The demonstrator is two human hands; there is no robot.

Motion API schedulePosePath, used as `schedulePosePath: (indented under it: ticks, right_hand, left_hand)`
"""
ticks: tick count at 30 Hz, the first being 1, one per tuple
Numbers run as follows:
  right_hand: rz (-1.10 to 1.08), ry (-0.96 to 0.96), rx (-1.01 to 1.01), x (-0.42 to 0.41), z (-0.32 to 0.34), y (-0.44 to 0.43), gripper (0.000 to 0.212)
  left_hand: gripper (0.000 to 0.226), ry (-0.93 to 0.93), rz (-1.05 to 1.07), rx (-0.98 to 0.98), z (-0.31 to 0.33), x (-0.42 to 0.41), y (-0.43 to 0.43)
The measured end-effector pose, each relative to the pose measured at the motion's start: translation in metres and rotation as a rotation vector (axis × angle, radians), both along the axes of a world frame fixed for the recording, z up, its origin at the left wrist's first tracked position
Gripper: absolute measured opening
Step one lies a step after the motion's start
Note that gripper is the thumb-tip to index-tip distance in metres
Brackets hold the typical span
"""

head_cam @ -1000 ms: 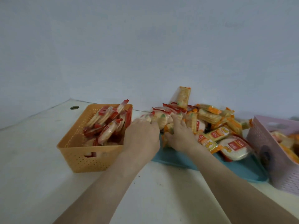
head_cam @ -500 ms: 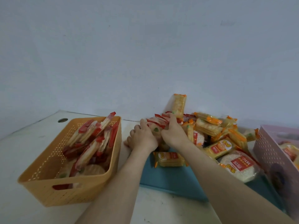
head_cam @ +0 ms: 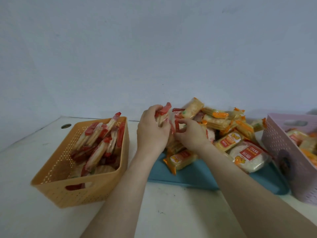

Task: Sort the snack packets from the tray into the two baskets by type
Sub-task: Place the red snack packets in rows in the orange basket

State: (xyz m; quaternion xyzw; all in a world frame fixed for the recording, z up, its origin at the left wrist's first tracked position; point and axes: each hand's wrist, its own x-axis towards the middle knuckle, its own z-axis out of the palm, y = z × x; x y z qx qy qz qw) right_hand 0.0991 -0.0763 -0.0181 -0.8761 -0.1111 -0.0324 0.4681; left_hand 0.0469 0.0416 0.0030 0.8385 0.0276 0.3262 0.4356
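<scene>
Nearest, the white worktop (head_cam: 171, 212) is carrying an orange basket (head_cam: 51, 186) on the left, half filled with red packets (head_cam: 99, 143), and a purple basket (head_cam: 277, 143) on the right. Between them a blue tray (head_cam: 197, 177) is bearing the unsorted pile (head_cam: 221, 124). Over the tray's far left part, the left hand (head_cam: 151, 133) is clamping its grip round a red bunch (head_cam: 164, 111), while the right hand (head_cam: 192, 134) is pinching one more red packet (head_cam: 176, 127) against it. To my eye, adding further packets is risking spills; squeezing the bunch firmly and lowering it well inside the orange basket is looking wisest
</scene>
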Motion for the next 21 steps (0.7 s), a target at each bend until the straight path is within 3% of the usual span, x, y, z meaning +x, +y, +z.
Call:
schedulePosePath:
  ticks: [2,5,7,12,16,17,19,21]
  right_hand:
    - [-0.099,-0.099,-0.095,-0.008,-0.002,0.001,0.048]
    - [-0.247,-0.32,-0.193,-0.023,0.011,-0.005,0.031]
    - [-0.271,-0.46,-0.191,-0.034,0.025,-0.006,0.029]
    - [-0.2,-0.553,0.295,-0.061,0.057,0.018,0.023]
    - [0.009,-0.4,0.483,-0.09,0.064,0.067,0.016]
    - [0.066,-0.369,0.438,-0.095,0.06,0.079,0.015]
    - [0.154,-0.41,0.116,-0.104,0.049,0.099,0.011]
    - [0.217,-0.489,-0.203,-0.111,0.037,0.11,0.008]
  left_hand:
    - [0.039,-0.092,-0.043,0.021,0.011,-0.02,-0.003]
    - [0.04,-0.289,-0.069,0.083,0.032,-0.047,0.009]
    - [0.044,-0.325,-0.038,0.064,0.047,-0.065,0.027]
    - [0.051,-0.353,0.083,-0.033,0.066,-0.096,0.07]
    - [0.06,-0.336,0.187,0.026,0.057,-0.105,0.111]
    - [0.062,-0.296,0.236,0.08,0.051,-0.106,0.121]
    - [0.059,-0.141,0.309,0.241,0.036,-0.105,0.139]
    - [0.047,0.158,0.213,0.337,0.02,-0.104,0.153]
